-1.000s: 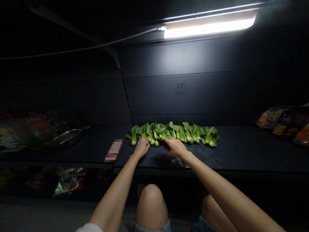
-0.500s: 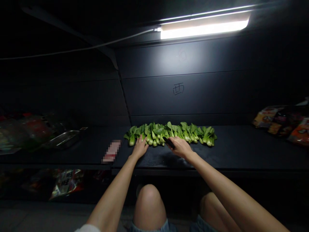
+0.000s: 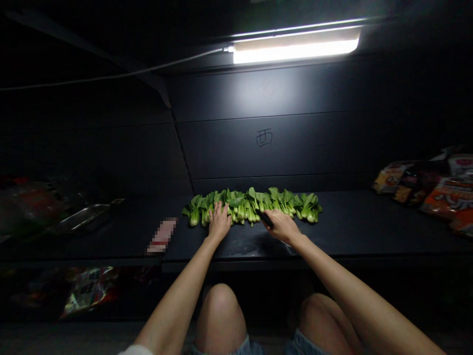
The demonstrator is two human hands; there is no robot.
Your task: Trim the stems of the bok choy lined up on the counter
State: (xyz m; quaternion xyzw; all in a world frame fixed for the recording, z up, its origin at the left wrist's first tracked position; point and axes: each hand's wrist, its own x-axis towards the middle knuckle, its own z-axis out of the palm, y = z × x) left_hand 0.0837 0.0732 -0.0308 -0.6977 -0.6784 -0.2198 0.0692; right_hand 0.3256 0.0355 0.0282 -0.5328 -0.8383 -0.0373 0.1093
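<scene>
A row of green bok choy (image 3: 242, 207) lies side by side on the dark shelf, leaves toward the back panel and pale stem ends toward me. My left hand (image 3: 219, 223) rests over the left part of the row, its fingers spread and touching the stems. Closed around a slim black object (image 3: 264, 218), my right hand (image 3: 283, 227) is at the front edge of the row, right of the middle. Most of that object is covered by the hand, so its kind cannot be made out.
A lit tube lamp (image 3: 295, 52) hangs above, with a white cable (image 3: 148, 70) running left. Snack bags (image 3: 449, 199) sit at the right. To the left are a metal tray (image 3: 85, 217) and a blurred-out pink card (image 3: 161, 236). Another bag (image 3: 88, 291) lies on the lower shelf.
Both hands have shifted rightward along the bok choy. My left hand now covers stems farther in from the left end. The view has turned slightly to the right.
</scene>
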